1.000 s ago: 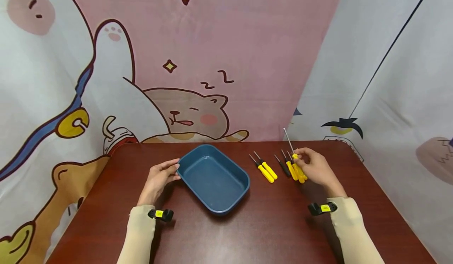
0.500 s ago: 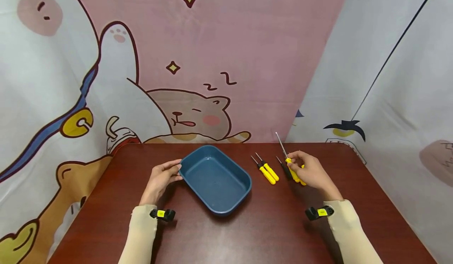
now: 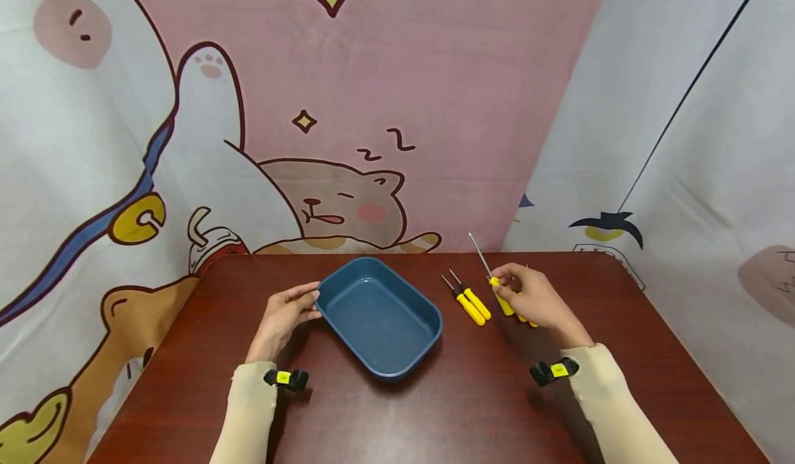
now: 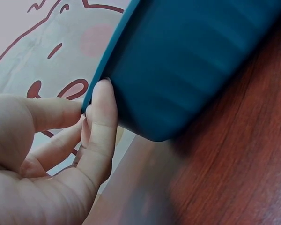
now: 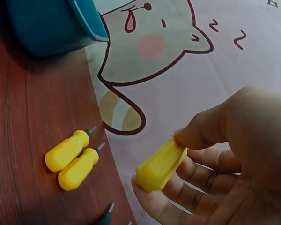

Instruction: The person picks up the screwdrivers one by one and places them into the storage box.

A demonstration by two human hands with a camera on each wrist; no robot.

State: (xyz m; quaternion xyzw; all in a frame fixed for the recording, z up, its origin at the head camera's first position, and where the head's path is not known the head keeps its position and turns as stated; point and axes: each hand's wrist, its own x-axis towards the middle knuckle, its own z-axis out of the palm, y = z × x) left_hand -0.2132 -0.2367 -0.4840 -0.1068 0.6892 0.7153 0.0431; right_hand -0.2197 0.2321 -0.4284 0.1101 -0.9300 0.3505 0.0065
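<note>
One screwdriver (image 3: 491, 275) — pinched between right-hand fingers (image 3: 511, 286).

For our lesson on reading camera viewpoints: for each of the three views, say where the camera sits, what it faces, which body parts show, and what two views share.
Head: worn on the head, facing forward and down at the table; both sleeved forearms, left hand and right hand show.
Left wrist: by the left hand, facing the blue tray; fingers touch its rim.
Right wrist: by the right hand, facing its grip on a yellow-handled screwdriver.
Shared: head and right wrist both show the two yellow screwdrivers lying side by side.
</note>
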